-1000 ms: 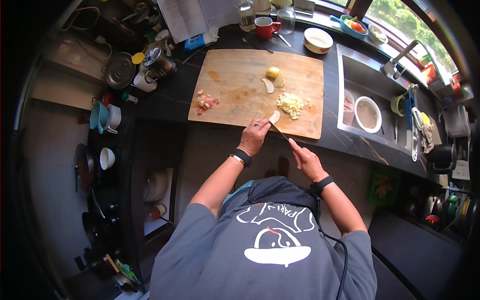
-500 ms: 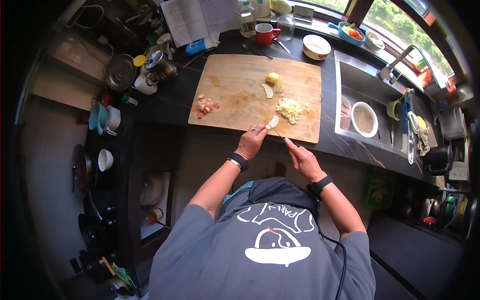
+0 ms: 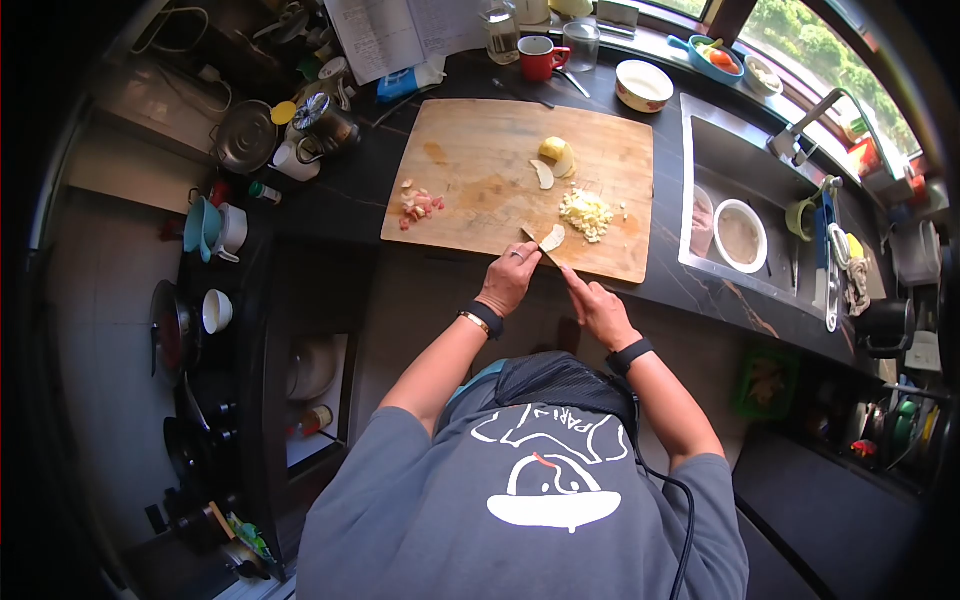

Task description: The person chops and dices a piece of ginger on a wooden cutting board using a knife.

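My right hand (image 3: 602, 313) is closed round the handle of a knife (image 3: 545, 256), its blade pointing up and left over the wooden cutting board's (image 3: 480, 150) near edge. A pale potato slice (image 3: 553, 238) lies against the blade. My left hand (image 3: 508, 280) has its fingers pressed together by the blade and slice; what they pinch, if anything, is hidden. Right of the slice is a heap of small pale-yellow diced pieces (image 3: 587, 216). Farther back sit a cut potato (image 3: 552, 150) and another slice (image 3: 544, 175). Pinkish chopped pieces (image 3: 418, 204) lie at the board's left.
To the right is a sink (image 3: 705, 130) holding a white tub (image 3: 735, 236). Behind the board stand a red mug (image 3: 540, 62), a glass jar (image 3: 582, 48) and a patterned bowl (image 3: 643, 86). An open notebook (image 3: 378, 38) and a metal pot (image 3: 325, 125) are at the left.
The knife blade now shows broadly beside the slice, its tip farther up and left. My right hand has shifted slightly. The whole view has moved a little.
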`<state>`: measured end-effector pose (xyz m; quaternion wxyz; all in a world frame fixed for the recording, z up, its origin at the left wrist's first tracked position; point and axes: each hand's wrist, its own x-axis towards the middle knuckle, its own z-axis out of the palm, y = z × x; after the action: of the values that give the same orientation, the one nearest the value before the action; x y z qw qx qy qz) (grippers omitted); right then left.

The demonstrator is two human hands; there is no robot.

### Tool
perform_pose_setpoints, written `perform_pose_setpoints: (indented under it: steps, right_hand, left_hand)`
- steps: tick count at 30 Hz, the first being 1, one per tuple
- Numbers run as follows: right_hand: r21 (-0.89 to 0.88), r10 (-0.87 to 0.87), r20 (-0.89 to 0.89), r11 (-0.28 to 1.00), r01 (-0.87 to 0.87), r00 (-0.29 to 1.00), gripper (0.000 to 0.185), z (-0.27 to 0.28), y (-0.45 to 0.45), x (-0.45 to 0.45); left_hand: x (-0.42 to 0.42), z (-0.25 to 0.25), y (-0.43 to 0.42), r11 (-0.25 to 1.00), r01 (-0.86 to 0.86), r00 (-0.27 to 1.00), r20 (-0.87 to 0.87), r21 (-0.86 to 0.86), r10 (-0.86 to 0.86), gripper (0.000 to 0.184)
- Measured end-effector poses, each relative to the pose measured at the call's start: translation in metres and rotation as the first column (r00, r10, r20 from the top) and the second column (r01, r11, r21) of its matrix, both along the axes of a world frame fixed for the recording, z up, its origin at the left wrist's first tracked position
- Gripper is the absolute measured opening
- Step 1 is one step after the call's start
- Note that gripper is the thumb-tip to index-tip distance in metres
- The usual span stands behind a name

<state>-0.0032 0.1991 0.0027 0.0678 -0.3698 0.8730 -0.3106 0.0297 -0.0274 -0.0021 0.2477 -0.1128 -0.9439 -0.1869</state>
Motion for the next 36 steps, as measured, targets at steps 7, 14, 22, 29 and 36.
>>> perform_pose_setpoints:
  steps: [7, 14, 22, 29, 36]
  right_hand:
    - [-0.017, 0.027, 0.029, 1.0, -0.027, 0.999, 0.063, 0.008, 0.062, 0.022]
    - [-0.067, 0.011, 0.074, 0.998, -0.006, 0.997, 0.056, 0.039, 0.084, 0.034]
    - [-0.134, -0.001, -0.023, 0.991, -0.003, 1.0, 0.052, 0.022, 0.006, 0.007]
    - [0.016, 0.04, -0.023, 0.999, -0.04, 0.999, 0.052, 0.01, -0.004, -0.001]
    - [-0.018, 0.032, 0.013, 0.999, -0.032, 0.999, 0.056, 0.004, 0.001, 0.002]
  left_hand:
    - [0.002, -0.001, -0.001, 1.0, -0.001, 1.0, 0.01, -0.01, 0.001, 0.019]
    - [0.009, -0.005, -0.008, 0.994, 0.042, 0.999, -0.019, 0.101, -0.04, 0.018]
    - [0.005, -0.006, -0.005, 1.0, -0.003, 1.0, -0.003, 0.025, 0.003, 0.018]
    - [0.005, -0.005, -0.003, 1.0, -0.027, 1.0, 0.007, -0.001, 0.027, 0.019]
    - [0.007, -0.003, -0.003, 0.999, -0.035, 0.999, 0.019, -0.003, 0.035, 0.021]
